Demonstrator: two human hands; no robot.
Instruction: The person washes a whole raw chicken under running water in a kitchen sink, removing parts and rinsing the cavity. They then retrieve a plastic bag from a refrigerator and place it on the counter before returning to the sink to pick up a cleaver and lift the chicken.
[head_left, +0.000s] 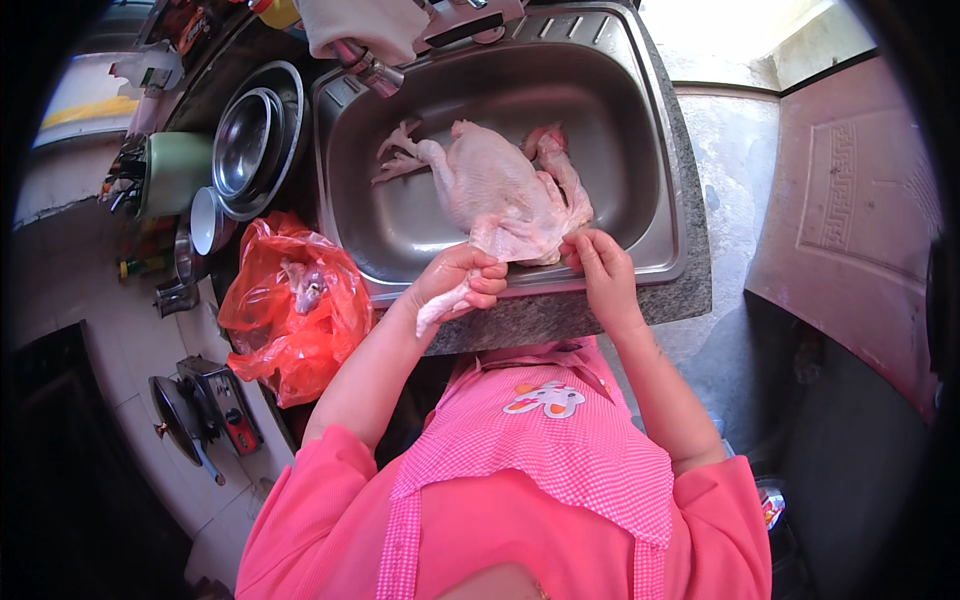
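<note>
A whole plucked raw chicken (495, 172) lies in a stainless steel sink (637, 105), its feet towards the left and its head and neck folded at the right. My left hand (461, 283) is closed around one wing of the bird, pulled out over the sink's front edge, and the pale wing end sticks out below my fist. Close by on the right, my right hand (598, 264) has its thumb and fingertips pinched together beside the bird's front end. Whether anything small is between those fingertips cannot be told.
An open red plastic bag (292, 330) with some raw pieces sits left of the sink. Behind it stand nested steel bowls (244, 142), a white bowl (206, 221) and a green knife holder (176, 174). A faucet (379, 75) with a white cloth (367, 26) hangs over the sink's back left.
</note>
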